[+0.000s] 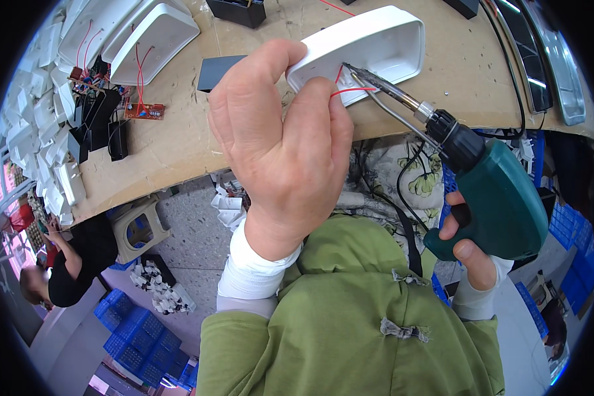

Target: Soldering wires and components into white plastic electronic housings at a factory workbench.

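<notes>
My left hand (280, 138) grips a white plastic housing (406, 46) by its near left end, tilted so its hollow inside faces me. A thin red wire (355, 90) comes out past my fingertips and loops into the housing. My right hand (468, 244) is wrapped around the handle of a green soldering gun (505, 198). The gun's tip and thin feed tube reach inside the housing, close to the red wire. Whether the tip touches the wire or a contact is too small to tell.
White housings with red wires (155, 43) and a small circuit board (145, 111) lie left on the cardboard-covered table (171, 148). Black boxes (237, 12) stand at the back, white parts (30, 112) pile up far left. A black cable (521, 86) runs right. Another person (79, 264) works lower left.
</notes>
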### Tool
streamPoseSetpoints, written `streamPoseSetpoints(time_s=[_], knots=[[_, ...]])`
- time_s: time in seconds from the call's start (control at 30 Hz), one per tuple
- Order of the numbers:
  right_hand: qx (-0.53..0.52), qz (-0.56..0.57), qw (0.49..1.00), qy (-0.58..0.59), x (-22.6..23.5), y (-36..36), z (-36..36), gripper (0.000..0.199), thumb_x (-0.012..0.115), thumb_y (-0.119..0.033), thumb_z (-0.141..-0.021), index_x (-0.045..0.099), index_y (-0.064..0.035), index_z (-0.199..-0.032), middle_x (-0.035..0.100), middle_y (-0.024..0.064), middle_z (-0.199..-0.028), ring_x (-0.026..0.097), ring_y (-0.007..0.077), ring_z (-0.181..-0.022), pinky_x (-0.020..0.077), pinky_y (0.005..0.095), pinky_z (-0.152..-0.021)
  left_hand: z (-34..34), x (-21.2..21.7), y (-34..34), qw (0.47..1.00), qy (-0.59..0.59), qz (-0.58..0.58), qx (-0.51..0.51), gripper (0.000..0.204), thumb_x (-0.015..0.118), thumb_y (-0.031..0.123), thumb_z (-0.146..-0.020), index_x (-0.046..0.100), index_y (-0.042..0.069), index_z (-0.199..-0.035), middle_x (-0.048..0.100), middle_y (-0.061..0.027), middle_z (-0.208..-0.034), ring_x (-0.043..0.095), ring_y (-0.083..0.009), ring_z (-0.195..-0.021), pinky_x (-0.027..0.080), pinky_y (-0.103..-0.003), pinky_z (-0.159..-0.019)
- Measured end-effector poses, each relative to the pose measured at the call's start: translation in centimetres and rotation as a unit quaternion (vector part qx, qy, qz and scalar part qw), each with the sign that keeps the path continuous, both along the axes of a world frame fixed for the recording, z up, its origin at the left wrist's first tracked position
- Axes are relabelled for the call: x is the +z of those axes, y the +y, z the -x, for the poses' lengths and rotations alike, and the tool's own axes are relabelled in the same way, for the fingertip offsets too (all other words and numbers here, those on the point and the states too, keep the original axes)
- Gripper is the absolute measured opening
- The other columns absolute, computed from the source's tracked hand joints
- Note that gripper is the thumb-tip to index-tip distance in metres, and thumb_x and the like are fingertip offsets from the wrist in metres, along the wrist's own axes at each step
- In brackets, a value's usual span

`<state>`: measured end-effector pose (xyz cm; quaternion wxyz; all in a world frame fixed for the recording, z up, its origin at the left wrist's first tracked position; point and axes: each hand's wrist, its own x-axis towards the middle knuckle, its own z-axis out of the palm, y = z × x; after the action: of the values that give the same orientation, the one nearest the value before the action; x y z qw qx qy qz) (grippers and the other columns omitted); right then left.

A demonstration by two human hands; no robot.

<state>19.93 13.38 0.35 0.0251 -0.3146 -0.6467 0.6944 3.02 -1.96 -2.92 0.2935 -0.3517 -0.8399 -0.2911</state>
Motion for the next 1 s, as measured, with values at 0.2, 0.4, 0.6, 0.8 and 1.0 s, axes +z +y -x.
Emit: streamPoseSetpoints(time_s=[0.2, 0.4, 0.6, 0.8, 1.0], knots=[[-0.014, 0.002, 1.000, -0.005, 0.16, -0.13, 0.05, 0.063, 0.069, -0.025, -0.061, 0.048, 0.0051, -0.112, 0.057, 0.0132, -0.098, 0.055, 0.0142, -0.065, 0.0433, 0.0249, -0.057, 0.06, -0.01, -0.07, 1.000, 0.000, 0.000, -0.003, 0.014, 0.063, -0.004, -0.061, 0.061, 0.001, -0.074, 0.052, -0.0129, -0.097, 0.049, -0.0227, -0.084, 0.038, -0.028, -0.060], [-0.027, -0.001, 1.000, 0.001, 0.11, -0.27, 0.03, 0.062, 0.069, -0.024, -0.061, 0.048, 0.0052, -0.112, 0.057, 0.0133, -0.097, 0.055, 0.0141, -0.065, 0.0434, 0.0248, -0.057, 0.01, 0.19, -0.05, 1.000, 0.004, 0.006, -0.003, 0.014, 0.064, -0.003, -0.061, 0.061, 0.001, -0.075, 0.053, -0.0135, -0.097, 0.049, -0.0237, -0.085, 0.038, -0.029, -0.064], [-0.024, -0.005, 1.000, 0.001, 0.15, -0.19, -0.04, 0.062, 0.070, -0.025, -0.061, 0.049, 0.0043, -0.111, 0.057, 0.0125, -0.097, 0.055, 0.0141, -0.065, 0.0434, 0.0250, -0.057, -0.05, 0.22, 0.03, 1.000, 0.004, 0.012, 0.001, 0.014, 0.065, -0.002, -0.062, 0.061, 0.000, -0.075, 0.053, -0.0140, -0.097, 0.049, -0.0245, -0.086, 0.038, -0.030, -0.066], [-0.013, -0.015, 1.000, -0.006, 0.25, 0.01, -0.20, 0.061, 0.070, -0.026, -0.062, 0.049, 0.0038, -0.111, 0.057, 0.0117, -0.096, 0.055, 0.0142, -0.065, 0.0436, 0.0255, -0.058, -0.08, 0.22, 0.04, 1.000, 0.000, 0.013, 0.003, 0.012, 0.064, -0.001, -0.063, 0.061, 0.000, -0.075, 0.052, -0.0143, -0.099, 0.048, -0.0251, -0.087, 0.039, -0.031, -0.068], [-0.011, -0.022, 1.000, -0.004, 0.66, 0.29, -0.08, 0.060, 0.070, -0.026, -0.062, 0.049, 0.0050, -0.110, 0.056, 0.0124, -0.096, 0.055, 0.0145, -0.065, 0.0438, 0.0261, -0.059, -0.12, 0.34, 0.04, 1.000, -0.005, 0.011, 0.001, 0.012, 0.064, -0.001, -0.063, 0.061, 0.000, -0.075, 0.051, -0.0144, -0.099, 0.048, -0.0253, -0.087, 0.039, -0.031, -0.069]])
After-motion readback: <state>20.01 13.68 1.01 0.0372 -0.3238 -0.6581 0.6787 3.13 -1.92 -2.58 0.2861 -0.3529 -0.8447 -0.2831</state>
